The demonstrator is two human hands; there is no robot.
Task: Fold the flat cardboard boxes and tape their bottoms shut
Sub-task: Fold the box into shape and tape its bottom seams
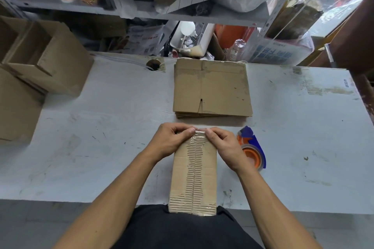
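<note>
Cardboard box (193, 174), folded up and turned bottom-up, runs from your fingers back toward your body, its near end against your dark shirt (182, 228) at the tabletop (101, 127) edge, probably so it stays braced while you press. Clear tape (199, 137) runs along the centre seam, over a strip where the paper skin is torn and the ribs show. Your left hand (172, 141) and right hand (222, 145) meet at the far edge of the box, thumbs on top and fingers (182, 128) curled over the rim, pinching the tape end down where it wraps the edge. That grip looks meant to anchor the strip so the flaps cannot spring apart; judged from this, the taping of this box is nearly done.

Just right of your right fingers lies the tape dispenser (252, 147), blue with an orange roll, set down within easy reach. Beyond your fingers, near but apart from them, waits the stack of flat boxes (212, 89). Far to the left of your fingers, assembled boxes (44, 60) are piled, kept clear of the working patch.
</note>
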